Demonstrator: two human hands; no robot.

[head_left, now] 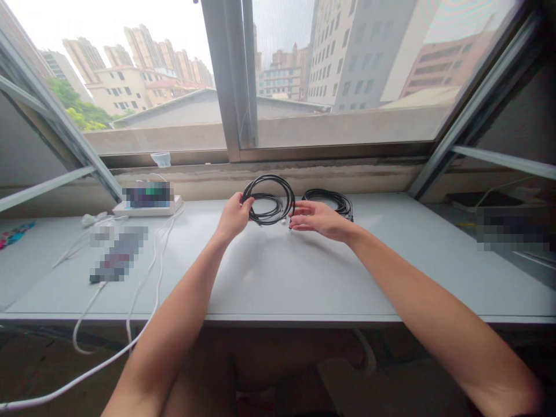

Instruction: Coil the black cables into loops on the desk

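Observation:
A black cable [286, 184] wound into a loose coil is held up over the white table. My left hand [234, 217] grips the coil's left side between thumb and fingers. At the opposite side, my right hand [321, 220] has its fingers and thumb around the cable, close to a dark end that points down. Seen partly through the raised loop, a second, thinner black cable coil [274, 197] lies on the table. Behind my right hand rests another black cable coil [345, 202], partly covered by that hand.
On the left stand a white power strip [150, 210] and a blurred dark phone-like object [119, 255]. White cords [161, 260] run from there over the front edge of the table [304, 289]. A window [234, 87] and metal frame bars [469, 98] border the back and sides.

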